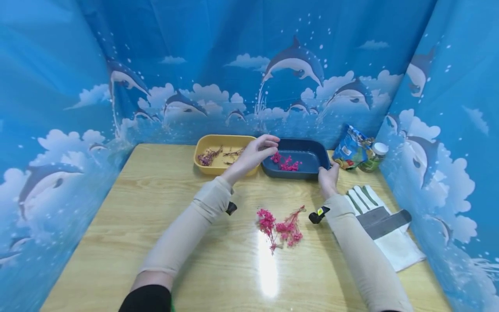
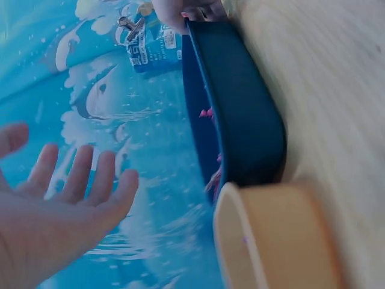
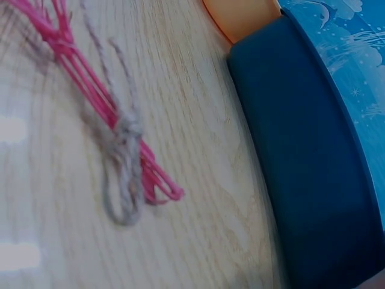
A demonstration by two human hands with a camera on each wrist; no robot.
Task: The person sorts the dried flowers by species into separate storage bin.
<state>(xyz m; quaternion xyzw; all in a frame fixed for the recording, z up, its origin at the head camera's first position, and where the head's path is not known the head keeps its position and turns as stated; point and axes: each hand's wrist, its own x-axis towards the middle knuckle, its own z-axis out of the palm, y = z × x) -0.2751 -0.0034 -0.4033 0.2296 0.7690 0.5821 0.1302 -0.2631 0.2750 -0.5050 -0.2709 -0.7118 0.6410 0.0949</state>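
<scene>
My left hand [image 1: 255, 152] hovers over the place where the yellow tray [image 1: 202, 169] meets the dark blue tray [image 1: 312, 174]. Its fingers [image 2: 78, 174] are spread and loosely bent, with nothing in them. At the blue tray's right end, my right hand [image 1: 328, 177] grips the rim, thumb outside. Pink dried flowers [image 1: 288, 164] lie in the left part of the blue tray. Purple dried sprigs [image 1: 208, 157] and brown stems rest in the yellow one. Nearer me on the table are two pink flower bunches [image 1: 289, 229]; string ties one bunch's stems [image 3: 129, 141].
Right of the blue tray stand a blue snack bag [image 1: 348, 149] and a jar [image 1: 374, 158] with a white lid. White and grey work gloves [image 1: 383, 225] lie beside my right forearm. A dolphin-printed curtain [image 1: 218, 52] borders the wooden table [image 1: 140, 203] behind and at the sides.
</scene>
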